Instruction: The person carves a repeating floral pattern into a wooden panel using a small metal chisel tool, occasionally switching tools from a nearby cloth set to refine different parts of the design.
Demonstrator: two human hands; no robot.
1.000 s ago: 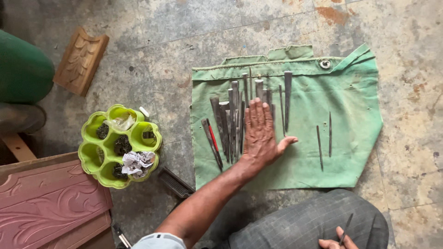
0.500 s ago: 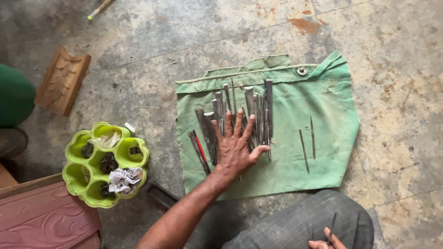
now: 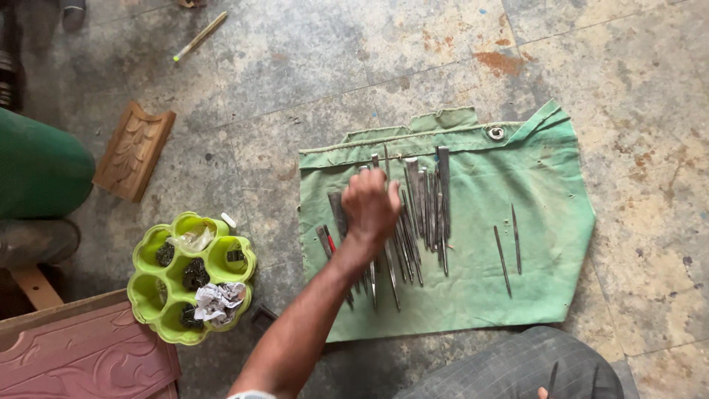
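Observation:
A green cloth [image 3: 539,177] lies spread on the stone floor with several grey metal carving tools [image 3: 432,199] laid side by side on it. My left hand [image 3: 369,205] reaches over the left part of the row, fingers curled shut around one carving tool whose tip shows above the knuckles. Two thin metal rods [image 3: 508,247] lie apart to the right. My right hand [image 3: 543,394] barely shows at the bottom edge over my knee, and a thin dark tool [image 3: 551,375] sticks up from it.
A lime-green compartment tray [image 3: 148,255] with dark bits and crumpled paper stands to the left. A carved wooden block [image 3: 133,151] and a carved reddish panel [image 3: 81,355] lie nearby. Someone's green-clad leg [image 3: 37,170] is at the far left. A pencil-like stick [image 3: 199,35] lies at the top.
My left hand lay flat with spread fingers on the tools; now its fingers have curled shut around one. The view has moved closer and shifted.

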